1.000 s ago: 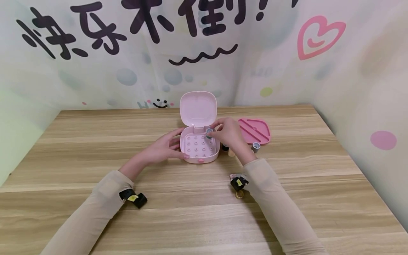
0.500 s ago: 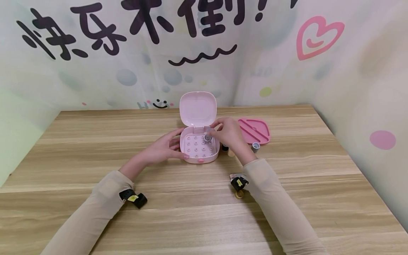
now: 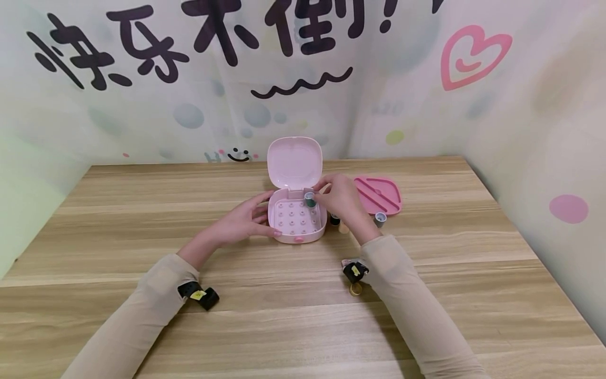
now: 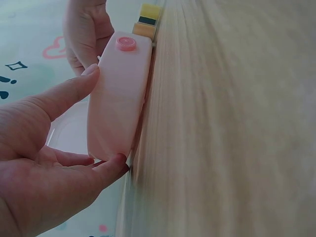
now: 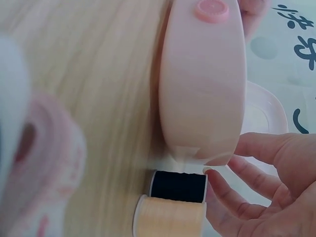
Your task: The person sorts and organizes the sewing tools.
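A pink sewing box (image 3: 312, 237) stands with its lid (image 3: 294, 163) raised, rows of small pegs showing on its floor. My left hand (image 3: 241, 221) grips the box's left side, thumb at the front rim and fingers against the side wall, as the left wrist view also shows. At the back right corner inside the box, my right hand (image 3: 342, 197) pinches a thread spool (image 3: 310, 200) with green thread between thumb and forefinger. The spool's pale end faces up. In the right wrist view the box wall hides that spool.
Right of the box stand a black thread spool (image 5: 178, 186) and a beige one (image 5: 170, 217). A grey spool (image 3: 380, 219) sits near a pink slotted tray (image 3: 377, 195). A gold ring-shaped item (image 3: 355, 289) lies beside the right wrist; a pink-patterned roll (image 5: 52, 153) is close by.
My right fingers have turned the green spool: its end tipped down toward the pegs half a second ago, and now it is upright again. The left hand and box have stayed put.
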`<state>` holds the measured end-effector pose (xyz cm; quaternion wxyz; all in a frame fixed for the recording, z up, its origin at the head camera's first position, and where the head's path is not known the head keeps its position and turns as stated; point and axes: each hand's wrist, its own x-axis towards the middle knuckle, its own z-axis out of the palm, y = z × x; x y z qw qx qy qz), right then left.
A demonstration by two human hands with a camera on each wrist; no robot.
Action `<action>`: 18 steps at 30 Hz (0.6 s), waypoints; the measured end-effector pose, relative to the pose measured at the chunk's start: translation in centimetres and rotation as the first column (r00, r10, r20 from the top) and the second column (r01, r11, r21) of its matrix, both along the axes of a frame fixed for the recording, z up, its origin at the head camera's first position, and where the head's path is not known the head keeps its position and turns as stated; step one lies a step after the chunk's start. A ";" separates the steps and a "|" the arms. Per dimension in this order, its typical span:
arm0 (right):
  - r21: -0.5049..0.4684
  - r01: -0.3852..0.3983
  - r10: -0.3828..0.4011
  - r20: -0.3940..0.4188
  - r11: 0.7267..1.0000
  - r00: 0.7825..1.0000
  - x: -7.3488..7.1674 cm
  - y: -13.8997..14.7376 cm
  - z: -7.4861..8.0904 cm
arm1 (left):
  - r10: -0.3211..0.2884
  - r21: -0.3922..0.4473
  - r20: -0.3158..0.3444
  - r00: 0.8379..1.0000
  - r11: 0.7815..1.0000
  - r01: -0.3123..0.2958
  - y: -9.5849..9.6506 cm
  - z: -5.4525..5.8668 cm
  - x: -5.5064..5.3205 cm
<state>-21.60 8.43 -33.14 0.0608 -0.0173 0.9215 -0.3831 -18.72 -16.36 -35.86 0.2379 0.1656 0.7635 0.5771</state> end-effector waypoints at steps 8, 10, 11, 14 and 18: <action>-0.011 0.007 -0.007 -0.009 1.000 1.000 0.1 0.3 0.2 | 0.004 -0.002 -0.006 1.000 1.000 -0.004 0.0 0.0 0.0; -0.016 0.010 -0.010 -0.003 1.000 1.000 0.2 0.4 0.3 | 0.007 -0.002 -0.003 1.000 1.000 -0.007 0.1 0.0 0.0; -0.016 0.011 -0.011 -0.001 1.000 1.000 0.2 0.5 0.4 | 0.009 -0.002 0.000 1.000 1.000 -0.009 0.1 -0.1 0.0; -0.021 0.006 -0.006 0.000 1.000 1.000 0.3 0.8 0.6 | 0.007 0.001 -0.004 1.000 1.000 -0.007 0.1 -0.2 0.0; -0.037 -0.008 0.008 0.002 0.999 1.000 0.5 1.3 0.8 | 0.002 0.004 -0.016 1.000 1.000 -0.002 0.1 -0.2 0.0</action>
